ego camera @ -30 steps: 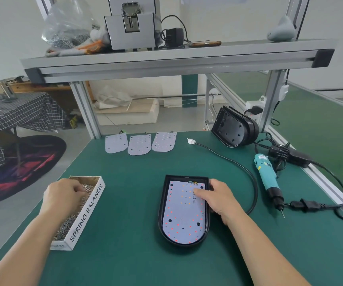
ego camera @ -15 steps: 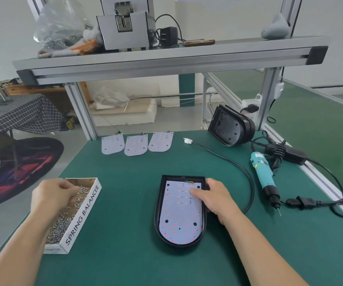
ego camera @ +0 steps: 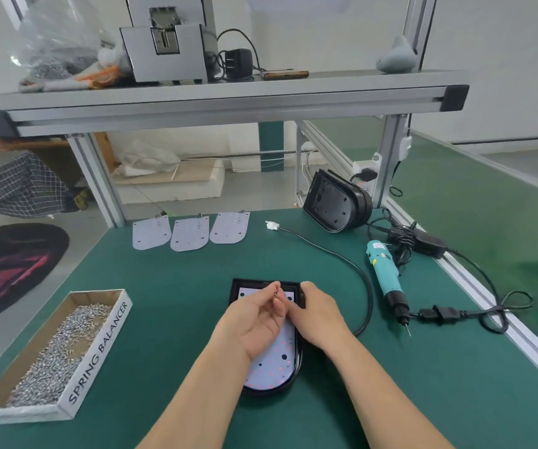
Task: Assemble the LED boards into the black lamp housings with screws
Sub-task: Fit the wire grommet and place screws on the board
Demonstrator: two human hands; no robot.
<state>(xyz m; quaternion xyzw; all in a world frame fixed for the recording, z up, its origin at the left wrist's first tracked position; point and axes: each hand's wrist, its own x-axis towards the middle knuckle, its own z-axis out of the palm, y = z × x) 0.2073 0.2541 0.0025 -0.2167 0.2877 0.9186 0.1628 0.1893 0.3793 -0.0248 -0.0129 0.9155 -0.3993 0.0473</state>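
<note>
A black lamp housing (ego camera: 297,367) lies on the green mat in front of me with a white LED board (ego camera: 274,364) seated inside it. My left hand (ego camera: 254,319) hovers over the board's upper half, palm turned up, fingers curled, pinching small screws (ego camera: 276,290) at its fingertips. My right hand (ego camera: 317,314) rests on the housing's upper right edge, its fingertips meeting the left hand's. The hands hide most of the board's top. Three more LED boards (ego camera: 193,233) lie in a row at the back. A second black housing (ego camera: 335,205) leans against the frame post.
An open cardboard box of screws (ego camera: 50,354) sits at the left. A teal electric screwdriver (ego camera: 385,280) lies to the right, with its adapter and cables (ego camera: 455,312) beyond. A black cable with a white plug (ego camera: 272,225) curves round the housing. An aluminium shelf (ego camera: 222,98) spans overhead.
My left hand left the screw box and came across to the housing, now holding screws above the board. My right hand stayed on the housing; its fingers now reach toward the left hand.
</note>
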